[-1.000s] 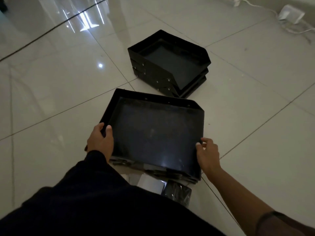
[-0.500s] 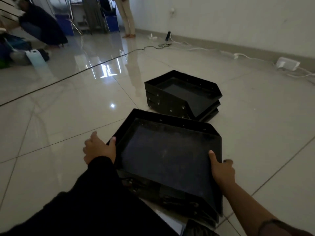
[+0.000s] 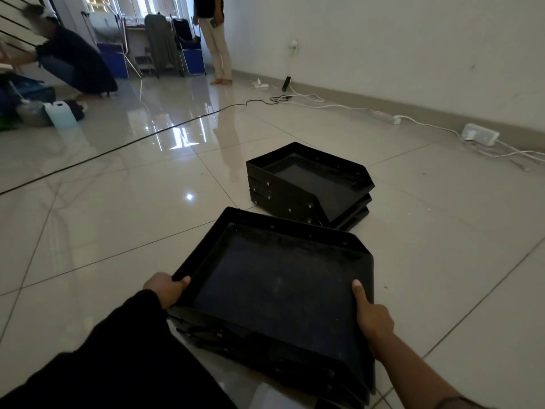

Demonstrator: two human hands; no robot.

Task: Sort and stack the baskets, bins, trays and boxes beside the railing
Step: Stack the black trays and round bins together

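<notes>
Gripping the near tray (image 3: 283, 290) at both side walls, the person held it in the lower centre of the frame. The left hand (image 3: 165, 289) curled over the tray's left wall near its near corner, thumb inside the rim. The right hand (image 3: 373, 314) clasped the right wall, thumb laid flat along the tray's inner edge, the other fingers hidden outside the wall. The tray sat on top of further black trays beneath it, their front edges showing at the bottom of the frame.

A second stack (image 3: 309, 184) of black trays stood on the floor (image 3: 103, 231) just beyond, in the centre of the frame, apart from the held tray.

White cables and a power strip (image 3: 479, 134) lay along the wall at the right. At upper left, a crouching person (image 3: 73, 63) was beside a railing (image 3: 17, 25), with a pale jug (image 3: 60, 115) near. A standing person (image 3: 216, 39) was at the upper centre, beside folded chairs (image 3: 177, 45).
</notes>
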